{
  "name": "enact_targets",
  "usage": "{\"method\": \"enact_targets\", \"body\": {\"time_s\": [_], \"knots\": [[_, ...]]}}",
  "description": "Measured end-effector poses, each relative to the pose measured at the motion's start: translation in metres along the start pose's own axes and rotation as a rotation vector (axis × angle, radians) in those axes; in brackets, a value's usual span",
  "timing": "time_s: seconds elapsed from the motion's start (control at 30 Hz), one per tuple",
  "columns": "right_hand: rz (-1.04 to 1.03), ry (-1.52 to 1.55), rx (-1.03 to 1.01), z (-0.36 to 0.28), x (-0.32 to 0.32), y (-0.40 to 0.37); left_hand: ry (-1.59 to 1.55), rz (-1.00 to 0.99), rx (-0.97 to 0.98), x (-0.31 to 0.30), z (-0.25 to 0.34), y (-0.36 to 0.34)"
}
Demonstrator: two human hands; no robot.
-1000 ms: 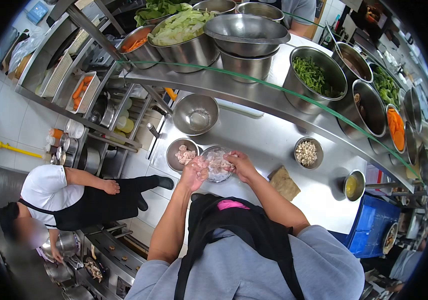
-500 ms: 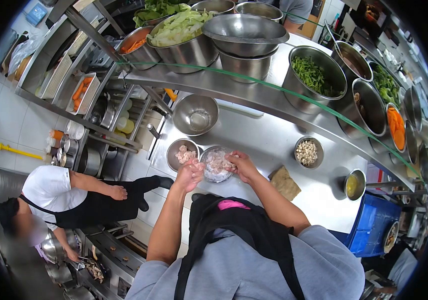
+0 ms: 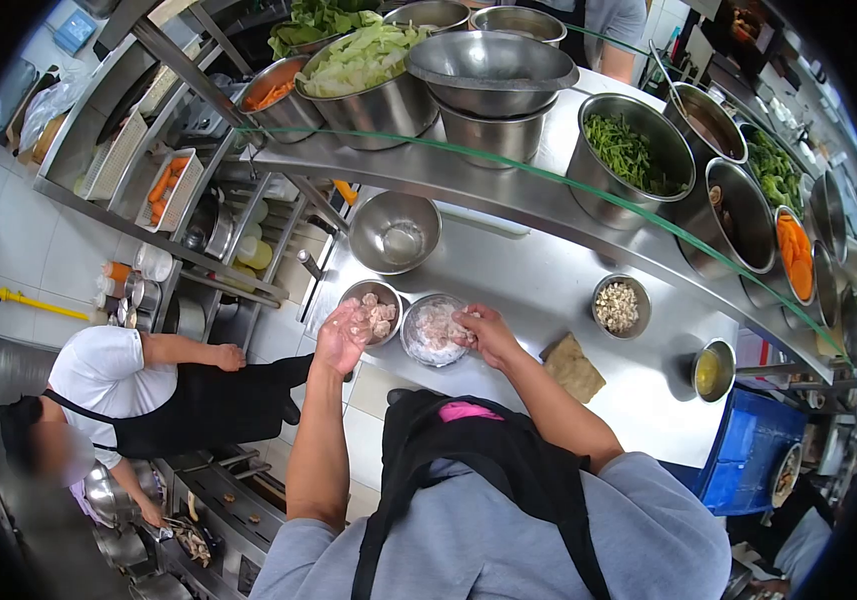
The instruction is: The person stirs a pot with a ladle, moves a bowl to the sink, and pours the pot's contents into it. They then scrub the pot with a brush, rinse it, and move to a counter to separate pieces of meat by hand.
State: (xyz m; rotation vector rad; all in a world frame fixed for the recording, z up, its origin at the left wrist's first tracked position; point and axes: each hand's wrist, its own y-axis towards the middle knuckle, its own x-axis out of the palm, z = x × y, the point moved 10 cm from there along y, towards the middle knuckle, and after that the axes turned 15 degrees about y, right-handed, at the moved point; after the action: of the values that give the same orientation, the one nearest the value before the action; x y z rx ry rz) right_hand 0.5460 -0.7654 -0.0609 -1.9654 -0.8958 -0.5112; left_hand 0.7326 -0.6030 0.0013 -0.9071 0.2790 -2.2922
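Observation:
My left hand [image 3: 344, 335] is palm up with its fingers apart, at the left edge of a small steel bowl of pale pink pieces [image 3: 383, 312]. Nothing large shows in its palm. To the right, touching or nearly touching that bowl, stands a bowl of white powder with pinkish pieces [image 3: 435, 335]. At its right rim my right hand [image 3: 486, 335] has its fingers closed together over the pieces; what they hold, if anything, is too small to make out.
An empty steel bowl [image 3: 395, 232] stands behind. Rightward are a bowl of chopped pieces [image 3: 617, 306], a brown cloth [image 3: 573, 368] and a bowl of yellow liquid [image 3: 711, 370]. A raised shelf [image 3: 369, 160] holds pots. A co-worker [image 3: 114, 380] stands left.
My left hand has moved left from between the two bowls and opened from a closed pinch. My right hand has barely moved. The co-worker's near arm has shifted slightly.

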Motion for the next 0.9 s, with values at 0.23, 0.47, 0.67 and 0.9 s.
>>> {"method": "enact_targets", "body": {"time_s": [0.23,0.47,0.67,0.9], "knots": [[-0.005,0.024,-0.024,0.001,0.001,0.001,0.681,0.006,0.034,-0.054,-0.014,0.051],[-0.077,0.095,0.026,0.009,0.012,0.002,2.031,0.225,0.459,0.013,0.019,0.045],[-0.155,0.146,0.024,0.01,0.013,0.001,1.779,0.018,0.438,0.089,0.009,0.022],[-0.196,-0.029,0.001,0.007,0.03,0.002,1.571,-0.075,0.707,0.145,-0.012,-0.013]]}}
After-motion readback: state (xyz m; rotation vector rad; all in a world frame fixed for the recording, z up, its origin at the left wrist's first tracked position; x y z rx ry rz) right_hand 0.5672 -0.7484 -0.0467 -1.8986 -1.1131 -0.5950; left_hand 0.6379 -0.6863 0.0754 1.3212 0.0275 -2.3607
